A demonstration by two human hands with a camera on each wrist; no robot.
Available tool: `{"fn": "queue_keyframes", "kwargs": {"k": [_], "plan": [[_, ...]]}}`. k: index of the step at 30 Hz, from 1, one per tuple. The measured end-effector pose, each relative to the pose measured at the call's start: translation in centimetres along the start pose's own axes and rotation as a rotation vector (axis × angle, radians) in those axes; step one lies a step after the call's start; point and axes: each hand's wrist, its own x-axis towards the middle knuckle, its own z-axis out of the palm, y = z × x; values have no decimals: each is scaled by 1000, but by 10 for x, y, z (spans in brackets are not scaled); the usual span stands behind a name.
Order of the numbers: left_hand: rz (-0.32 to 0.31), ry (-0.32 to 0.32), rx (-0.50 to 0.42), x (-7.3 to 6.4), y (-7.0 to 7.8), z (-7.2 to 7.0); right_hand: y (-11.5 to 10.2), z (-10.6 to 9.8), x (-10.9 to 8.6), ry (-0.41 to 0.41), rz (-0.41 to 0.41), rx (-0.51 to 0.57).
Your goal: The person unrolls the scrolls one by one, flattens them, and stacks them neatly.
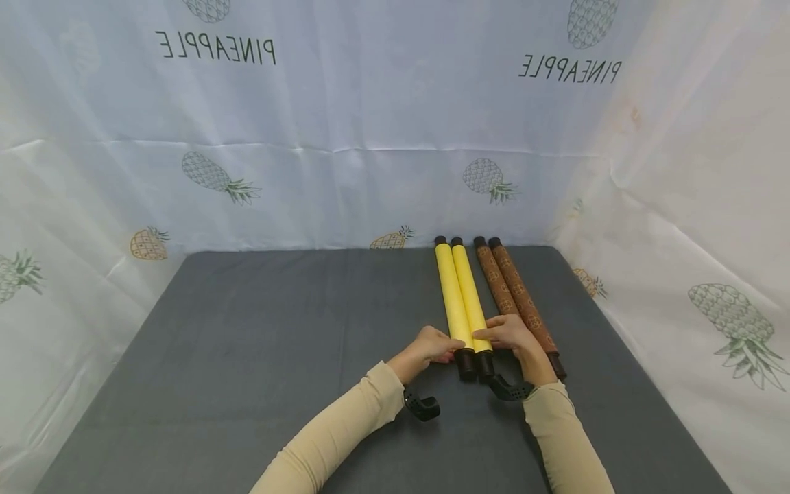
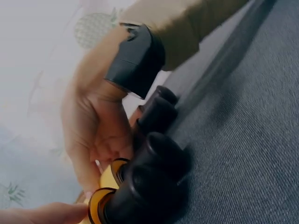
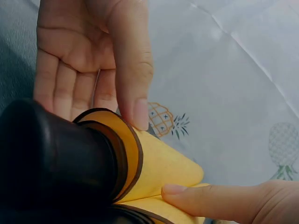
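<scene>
Two yellow rolled scrolls with dark end knobs lie side by side, the left scroll (image 1: 452, 295) against the right scroll (image 1: 472, 295). My left hand (image 1: 434, 344) holds the near end of the left one, thumb on top and fingers down its outer side. My right hand (image 1: 512, 335) grips the near end of the right one. Its thumb (image 3: 205, 198) reaches across to the seam between the rolls. In the left wrist view, the dark knobs (image 2: 149, 191) point towards the camera. Parts of the fingers are hidden behind the rolls.
Two brown patterned scrolls (image 1: 524, 295) with dark ends lie just right of the yellow pair, close to my right hand. Everything rests on a grey cloth-covered table (image 1: 247, 357). A white curtain (image 1: 345, 192) printed with pineapples rises behind the table and along its sides.
</scene>
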Motion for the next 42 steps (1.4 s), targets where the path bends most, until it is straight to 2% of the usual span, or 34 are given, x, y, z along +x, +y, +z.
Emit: {"fn": "queue_keyframes", "kwargs": {"k": [6, 15, 24, 34, 39, 42], "plan": [[-6, 1, -4, -2, -5, -3, 2, 4, -3, 9, -10, 36], [9, -23, 14, -9, -10, -16, -3, 13, -5, -14, -46, 55], [9, -20, 86, -18, -13, -38, -12, 32, -3, -43, -90, 104], [61, -55, 129, -28, -21, -64, -30, 56, -7, -58, -103, 145], [102, -77, 200, -31, -23, -71, -36, 62, -11, -30, -100, 128], [143, -55, 290, -32, -24, -71, -37, 65, -10, -19, -110, 94]]}}
